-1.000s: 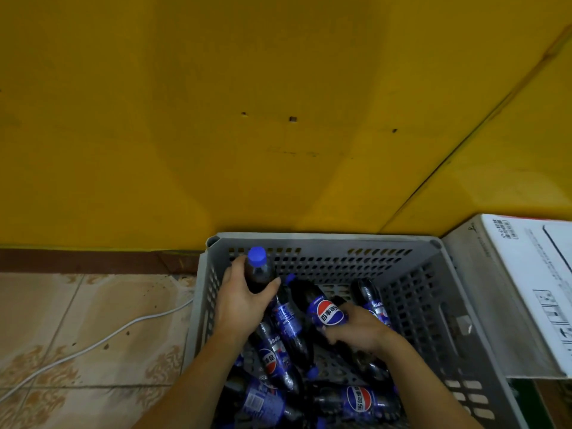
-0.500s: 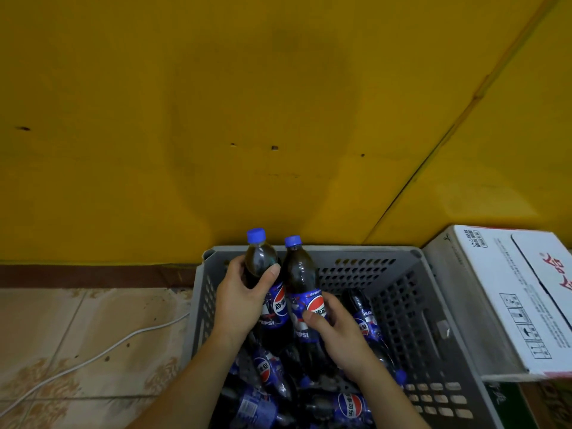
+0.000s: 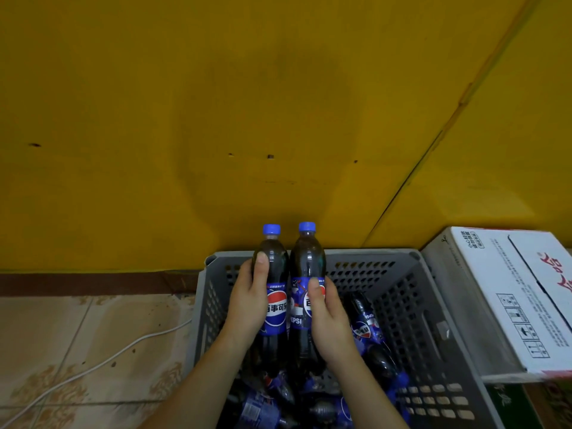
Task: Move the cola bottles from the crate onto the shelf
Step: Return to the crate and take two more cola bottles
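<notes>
The left hand [image 3: 249, 300] held one Pepsi bottle [image 3: 274, 292] upright, fingers wrapped round its label band; the right hand [image 3: 328, 317] clasped a second Pepsi bottle [image 3: 306, 283] the same way, the two touching side by side above the grey plastic crate [image 3: 411, 298]. More bottles lay loose in the crate below. No shelf was in view. Full and capped, these would likely feel fairly heavy and stiff, their smooth plastic somewhat slippery; each grip round the label or waist seemed the sensible place. A white carton [image 3: 507, 292] sat just right of the crate.
</notes>
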A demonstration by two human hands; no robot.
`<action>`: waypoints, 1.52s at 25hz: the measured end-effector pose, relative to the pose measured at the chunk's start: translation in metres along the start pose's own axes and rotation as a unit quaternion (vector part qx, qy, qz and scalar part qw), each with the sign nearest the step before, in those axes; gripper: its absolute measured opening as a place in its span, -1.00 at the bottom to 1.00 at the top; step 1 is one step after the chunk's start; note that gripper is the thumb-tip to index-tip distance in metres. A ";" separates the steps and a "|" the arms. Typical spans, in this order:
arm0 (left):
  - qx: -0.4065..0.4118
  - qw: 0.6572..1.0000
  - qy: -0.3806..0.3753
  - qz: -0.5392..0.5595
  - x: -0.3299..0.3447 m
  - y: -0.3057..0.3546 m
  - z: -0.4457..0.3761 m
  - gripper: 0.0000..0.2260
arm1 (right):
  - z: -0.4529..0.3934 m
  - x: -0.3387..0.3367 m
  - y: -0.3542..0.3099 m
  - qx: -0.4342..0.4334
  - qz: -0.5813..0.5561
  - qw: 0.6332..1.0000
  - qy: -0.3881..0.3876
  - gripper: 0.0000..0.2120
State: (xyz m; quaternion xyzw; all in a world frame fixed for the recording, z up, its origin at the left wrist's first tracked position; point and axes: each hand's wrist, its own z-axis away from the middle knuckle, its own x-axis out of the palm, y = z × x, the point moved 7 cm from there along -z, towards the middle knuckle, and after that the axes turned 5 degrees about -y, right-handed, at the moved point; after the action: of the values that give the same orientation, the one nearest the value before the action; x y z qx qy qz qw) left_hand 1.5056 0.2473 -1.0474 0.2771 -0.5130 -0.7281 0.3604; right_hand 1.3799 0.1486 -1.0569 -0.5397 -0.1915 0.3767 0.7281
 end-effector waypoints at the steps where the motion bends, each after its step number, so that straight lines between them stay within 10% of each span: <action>1: -0.003 1.000 0.000 0.001 -0.001 0.002 -0.001 -0.64 | 0.001 -0.001 -0.001 0.008 -0.004 1.000 0.012 -0.54; 8: -0.014 0.999 -0.004 0.028 -0.003 0.067 0.025 -0.74 | 0.020 -0.015 -0.063 -0.013 0.007 1.000 0.022 -0.59; 14: -0.016 0.999 -0.017 0.025 -0.006 0.184 0.076 -0.52 | 0.081 -0.029 -0.181 -0.047 0.045 0.997 0.038 -0.18; 25: 0.051 0.998 -0.008 0.047 -0.026 0.475 0.215 -0.55 | 0.220 -0.069 -0.474 -0.120 0.002 0.992 0.050 -0.57; 38: 0.169 0.985 -0.024 0.022 -0.077 0.676 0.349 -0.62 | 0.361 -0.058 -0.677 -0.200 0.027 0.979 0.041 -0.49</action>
State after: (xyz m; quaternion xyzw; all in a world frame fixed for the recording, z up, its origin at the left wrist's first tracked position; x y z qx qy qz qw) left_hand 1.4434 0.3565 -0.2930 0.3048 -0.6431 -0.6293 0.3122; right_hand 1.3269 0.2459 -0.2962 -0.6942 -0.2180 0.3276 0.6027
